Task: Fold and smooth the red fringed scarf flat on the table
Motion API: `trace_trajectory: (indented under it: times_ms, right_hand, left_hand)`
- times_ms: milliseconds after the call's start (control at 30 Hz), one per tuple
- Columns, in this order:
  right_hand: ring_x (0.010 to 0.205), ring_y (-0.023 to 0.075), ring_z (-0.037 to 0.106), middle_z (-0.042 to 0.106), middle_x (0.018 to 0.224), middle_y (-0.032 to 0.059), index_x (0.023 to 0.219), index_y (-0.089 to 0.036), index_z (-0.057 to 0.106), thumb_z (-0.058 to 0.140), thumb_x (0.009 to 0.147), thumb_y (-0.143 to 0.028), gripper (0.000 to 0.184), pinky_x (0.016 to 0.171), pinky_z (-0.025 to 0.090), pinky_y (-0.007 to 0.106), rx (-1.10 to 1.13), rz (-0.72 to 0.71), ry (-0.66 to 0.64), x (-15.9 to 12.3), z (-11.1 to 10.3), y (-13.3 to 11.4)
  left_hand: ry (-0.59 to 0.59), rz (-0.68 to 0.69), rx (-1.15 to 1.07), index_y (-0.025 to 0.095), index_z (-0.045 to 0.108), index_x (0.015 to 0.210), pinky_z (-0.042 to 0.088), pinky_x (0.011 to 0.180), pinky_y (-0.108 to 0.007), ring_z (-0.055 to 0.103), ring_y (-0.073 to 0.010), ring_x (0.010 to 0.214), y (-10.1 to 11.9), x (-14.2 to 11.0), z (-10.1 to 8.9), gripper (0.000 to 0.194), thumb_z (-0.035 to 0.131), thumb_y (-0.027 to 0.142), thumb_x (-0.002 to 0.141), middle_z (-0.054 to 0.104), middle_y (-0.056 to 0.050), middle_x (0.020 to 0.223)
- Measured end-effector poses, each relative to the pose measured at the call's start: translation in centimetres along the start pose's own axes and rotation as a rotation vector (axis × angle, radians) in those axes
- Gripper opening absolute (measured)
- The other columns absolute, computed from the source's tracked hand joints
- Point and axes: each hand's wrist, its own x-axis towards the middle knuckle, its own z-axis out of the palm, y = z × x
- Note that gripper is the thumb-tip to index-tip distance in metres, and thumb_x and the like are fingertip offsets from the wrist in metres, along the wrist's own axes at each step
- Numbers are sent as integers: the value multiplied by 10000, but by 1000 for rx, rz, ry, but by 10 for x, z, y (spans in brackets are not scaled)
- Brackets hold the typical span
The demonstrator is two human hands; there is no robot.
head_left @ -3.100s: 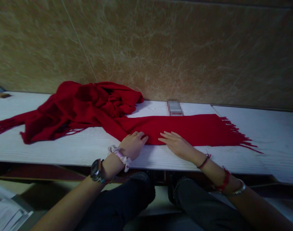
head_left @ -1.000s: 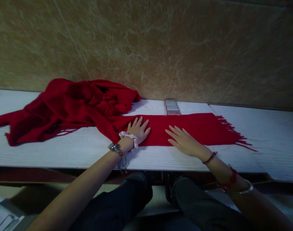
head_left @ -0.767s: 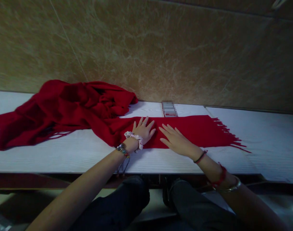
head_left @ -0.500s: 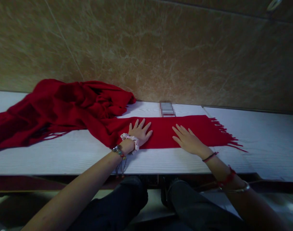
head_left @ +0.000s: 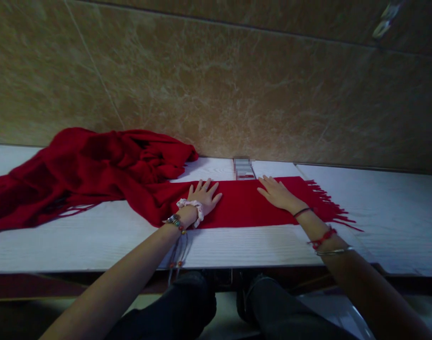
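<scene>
A red fringed scarf (head_left: pixel 237 205) lies along the white tabletop. Its right part is a flat strip ending in a fringe, while the left part is heaped in loose folds against the wall. My left hand (head_left: pixel 204 197) rests flat on the strip near where the folds begin, fingers spread. Farther right, my right hand (head_left: pixel 278 192) lies on the strip close to its far edge, fingers stretched out. Neither hand grips the cloth.
The white wooden tabletop (head_left: pixel 131 250) runs along a brown marble-patterned wall (head_left: pixel 202 94). A small blurred-out rectangular object (head_left: pixel 243 168) lies between the scarf and the wall. My legs are below the table's front edge.
My left hand, earlier bent at the scarf's near edge, now lies spread on it. My right hand has slid right and toward the far edge. The camera view has shifted.
</scene>
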Motion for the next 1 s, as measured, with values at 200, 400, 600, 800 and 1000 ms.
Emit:
trace_trajectory:
  times_ms: [200, 400, 600, 800, 1000]
  right_hand:
    - [1295, 259, 219, 247, 1426, 75, 1345, -190, 295, 225, 890, -352, 488, 1003, 229, 530, -91, 112, -52, -5, 16, 49]
    - [1283, 291, 238, 282, 1403, 145, 1332, -126, 323, 205, 888, -344, 509, 993, 260, 512, -91, 274, -31, -10, 10, 84]
    - [1298, 282, 199, 242, 1422, 131, 1345, -142, 296, 208, 886, -400, 535, 1003, 249, 494, -43, 38, 105, -23, 4, 29]
    - [1291, 263, 227, 295, 1404, 100, 1329, -176, 336, 227, 882, -399, 511, 1002, 233, 513, -110, -69, 47, -46, 18, 14]
    - [1296, 275, 206, 266, 1418, 88, 1348, -203, 296, 229, 882, -395, 508, 991, 256, 516, -89, 167, 3, -57, 17, 73]
  left_hand:
    - [13, -2, 20, 279, 279, 1347, 198, 1007, -523, 161, -303, 1301, -4, 3, 11, 518, 209, 482, 876, 207, -36, 1431]
    - [3, -3, 16, 277, 271, 1351, 200, 1004, -530, 158, -311, 1300, -4, 4, 11, 518, 210, 476, 876, 195, -32, 1434]
    - [2, -2, 33, 266, 280, 1350, 200, 1008, -516, 167, -317, 1296, -3, 3, 8, 516, 206, 471, 882, 204, -49, 1431]
    - [-22, -24, 43, 262, 284, 1348, 207, 1014, -493, 171, -294, 1300, 0, 1, 2, 500, 223, 450, 889, 197, -36, 1433]
    - [-7, -27, 35, 257, 292, 1345, 208, 1012, -495, 176, -291, 1299, 1, 1, 3, 500, 225, 447, 888, 211, -41, 1429]
